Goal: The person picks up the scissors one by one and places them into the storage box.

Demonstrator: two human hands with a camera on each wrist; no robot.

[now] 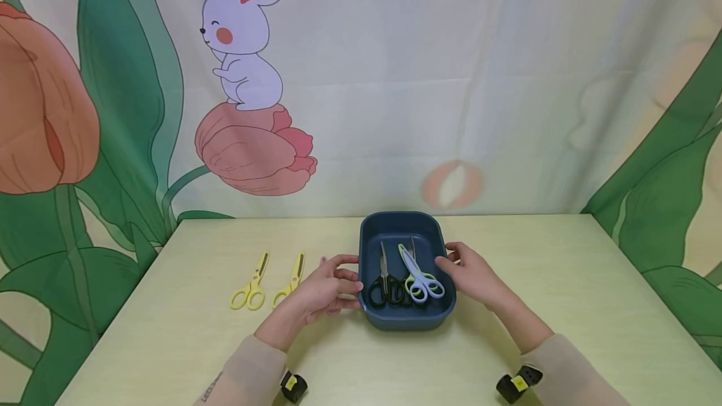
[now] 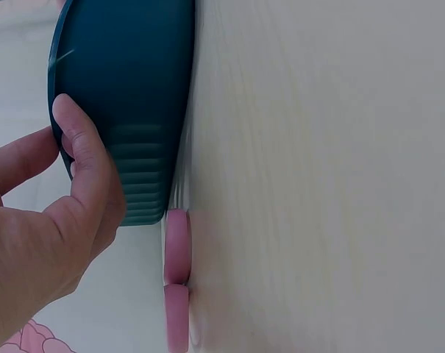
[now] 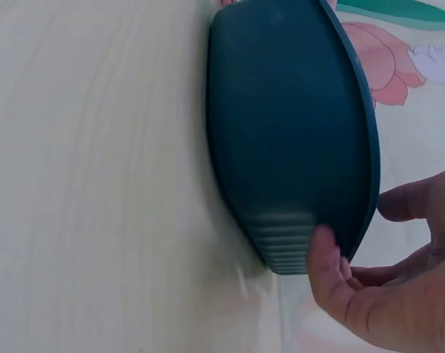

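Observation:
A dark blue plastic bin (image 1: 406, 320) stands on the table between my two hands. My left hand (image 1: 324, 290) grips its left rim, with fingers against the outer wall in the left wrist view. On the opposite side my right hand (image 1: 474, 273) holds the right rim, its thumb over the edge. Inside lie black-handled scissors (image 1: 385, 287), lavender-blue scissors (image 1: 422, 284) and green scissors (image 1: 402, 249) partly beneath them; more black handles are mostly covered. Pink scissors (image 2: 178, 246) lie by the bin's left side, largely hidden behind my left hand in the head view.
Two pairs of yellow scissors lie left of the bin: one farther out (image 1: 254, 287), the other (image 1: 294, 277) partly behind my left hand. A printed curtain (image 1: 366, 80) with a rabbit and tulips hangs along the back edge of the pale table (image 1: 564, 293).

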